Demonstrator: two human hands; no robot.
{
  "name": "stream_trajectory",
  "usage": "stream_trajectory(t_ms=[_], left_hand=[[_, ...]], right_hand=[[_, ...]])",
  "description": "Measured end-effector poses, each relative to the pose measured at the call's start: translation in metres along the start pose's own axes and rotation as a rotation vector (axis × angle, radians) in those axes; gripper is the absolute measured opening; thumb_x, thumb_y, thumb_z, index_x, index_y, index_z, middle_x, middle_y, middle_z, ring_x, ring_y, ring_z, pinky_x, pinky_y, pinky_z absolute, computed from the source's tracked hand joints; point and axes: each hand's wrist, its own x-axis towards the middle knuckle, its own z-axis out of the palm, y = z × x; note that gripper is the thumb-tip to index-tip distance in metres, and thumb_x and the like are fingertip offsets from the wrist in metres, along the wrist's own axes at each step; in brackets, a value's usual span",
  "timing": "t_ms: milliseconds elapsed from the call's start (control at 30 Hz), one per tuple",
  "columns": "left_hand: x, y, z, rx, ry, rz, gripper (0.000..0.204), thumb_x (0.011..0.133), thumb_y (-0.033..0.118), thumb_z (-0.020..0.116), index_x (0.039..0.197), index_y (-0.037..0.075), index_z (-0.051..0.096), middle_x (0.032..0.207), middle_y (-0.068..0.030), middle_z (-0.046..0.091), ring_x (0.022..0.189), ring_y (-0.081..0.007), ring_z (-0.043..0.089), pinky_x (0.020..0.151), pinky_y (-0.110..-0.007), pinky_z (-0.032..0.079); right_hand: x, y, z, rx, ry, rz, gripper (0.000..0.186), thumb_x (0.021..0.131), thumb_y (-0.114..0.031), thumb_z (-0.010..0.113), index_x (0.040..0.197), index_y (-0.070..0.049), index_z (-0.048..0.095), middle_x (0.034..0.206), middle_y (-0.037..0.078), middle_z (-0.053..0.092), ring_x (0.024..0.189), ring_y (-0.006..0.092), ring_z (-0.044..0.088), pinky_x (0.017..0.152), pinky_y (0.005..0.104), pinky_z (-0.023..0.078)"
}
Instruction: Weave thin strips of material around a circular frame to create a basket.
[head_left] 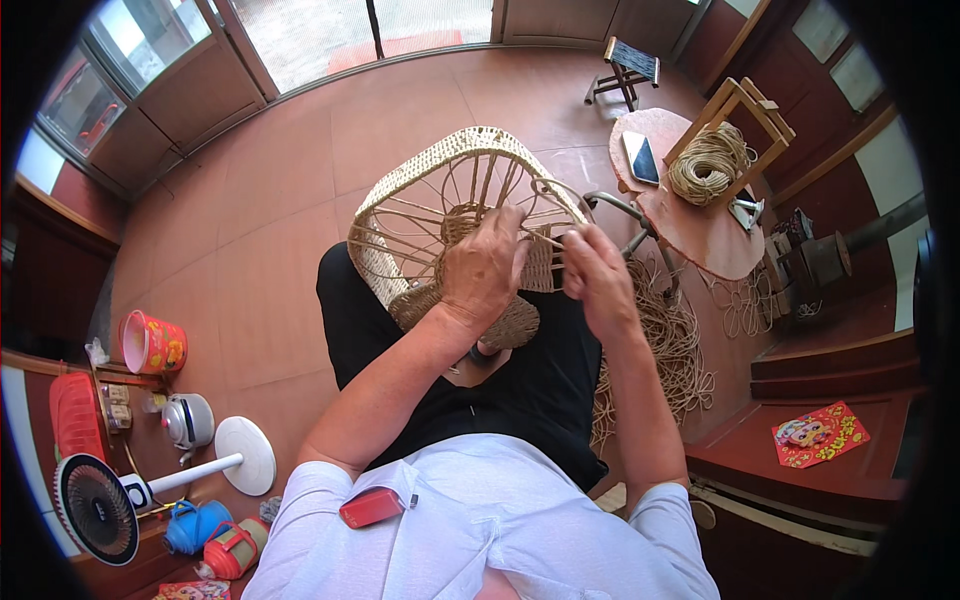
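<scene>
A rounded wicker frame (395, 180) with a pale woven rim and strands strung across its opening rests on my lap. My left hand (485, 265) is curled over the woven part at its middle, fingers bent in among the strands; what they grip is hidden. At the frame's right edge, my right hand (597, 280) is closed in a pinch on a tan cord. A thin loop of cord (560, 187) arcs up between the two hands. Below my left hand is a dense, rounded woven flap (512, 322).
Loose cord (670, 345) lies heaped on the floor at right. Beyond it, a low table (690, 235) carries a phone (640, 157), a coil of cord (710, 165) and a wooden frame (780, 130). A folding stool (630, 65) stands farther back. At left are a fan (97, 508), bucket (153, 342) and kettle (188, 420).
</scene>
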Motion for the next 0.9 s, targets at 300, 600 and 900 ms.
stream_trajectory(t_ms=[300, 600, 900], left_hand=[[0.007, -0.012, 0.012, 0.14, 0.049, 0.236, 0.027, 0.101, 0.016, 0.074, 0.121, 0.007, 0.059, 0.104, -0.0114, 0.067, 0.088, -0.031, 0.078, 0.072, -0.041, 0.064], [0.006, -0.015, 0.01, 0.045, 0.132, 0.201, 0.012, 0.103, 0.01, 0.065, 0.112, 0.005, 0.058, 0.096, -0.0137, 0.07, 0.08, -0.0307, 0.077, 0.063, -0.041, 0.061], [0.023, -0.027, -0.007, 0.087, 0.178, 0.148, 0.01, 0.102, 0.014, 0.069, 0.102, 0.008, 0.062, 0.092, -0.0115, 0.069, 0.082, -0.0314, 0.075, 0.069, -0.044, 0.06]], right_hand=[[-0.108, -0.034, -0.274, 0.205, 0.487, 0.134, 0.024, 0.108, -0.027, 0.067, 0.088, -0.019, 0.057, 0.059, -0.012, 0.032, 0.044, 0.0031, 0.028, 0.039, 0.0215, 0.023], [-0.225, 0.0, -0.46, 0.723, 1.181, -0.107, 0.031, 0.111, -0.031, 0.066, 0.082, -0.018, 0.06, 0.057, -0.012, 0.041, 0.042, 0.0059, 0.036, 0.039, 0.0231, 0.034], [-0.107, 0.011, -0.153, -0.586, 0.476, 0.044, 0.033, 0.105, -0.011, 0.073, 0.136, -0.002, 0.076, 0.099, -0.002, 0.072, 0.073, 0.0021, 0.054, 0.065, 0.0203, 0.045]])
